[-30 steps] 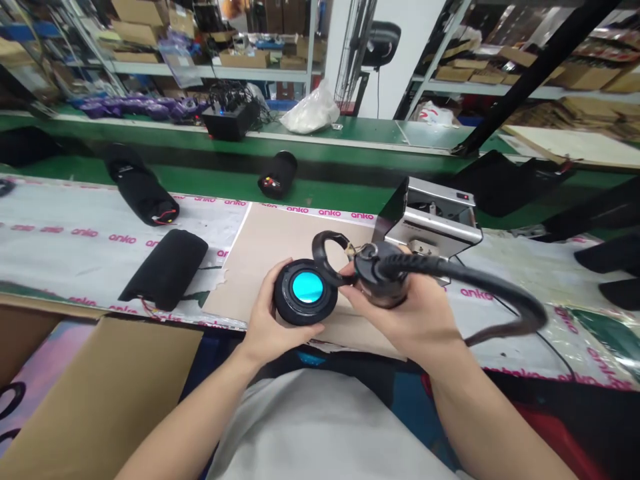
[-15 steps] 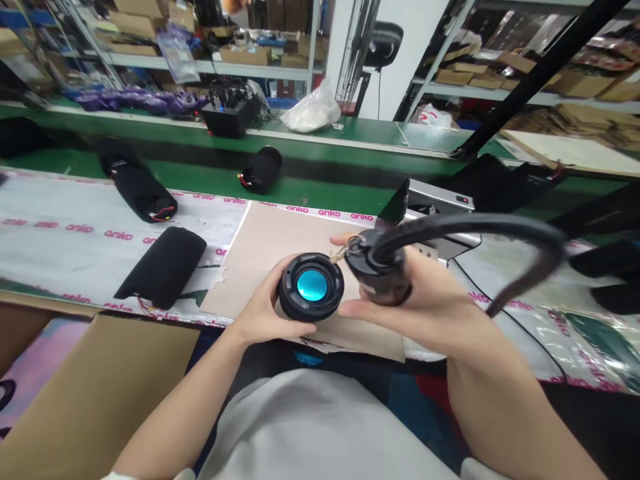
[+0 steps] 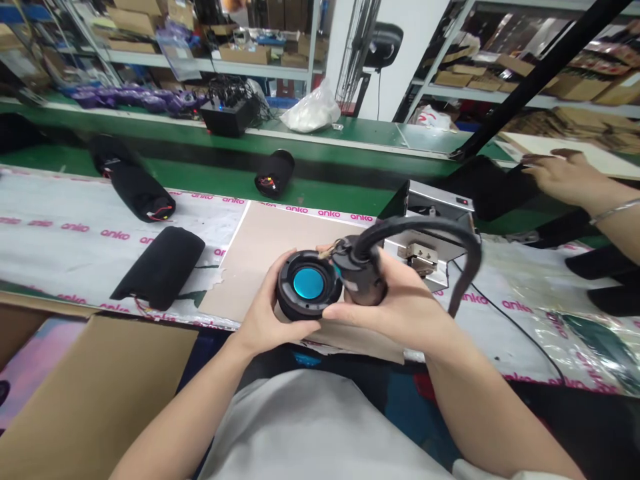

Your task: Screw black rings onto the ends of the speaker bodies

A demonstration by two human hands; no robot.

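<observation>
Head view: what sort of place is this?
Probably a factory workshop: several similar black cylinders lie along the long bench, some with wires at one end; shelves behind hold cardboard boxes; and the left hand holds a black round unit with a blue disc.

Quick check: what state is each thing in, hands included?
Black round cylinder with shiny blue disc: held, disc end up.
Left hand: grip closed around that cylinder's side.
Black cylindrical tool with thick curved cable: held, cable end up.
Right hand: grip closed around the tool.
Black fabric-covered cylinder, left: lying on its side, wires exposed.
Black box with tangled cables: blue light lit.
Another person's hand: palm down, contact unclear.
</observation>
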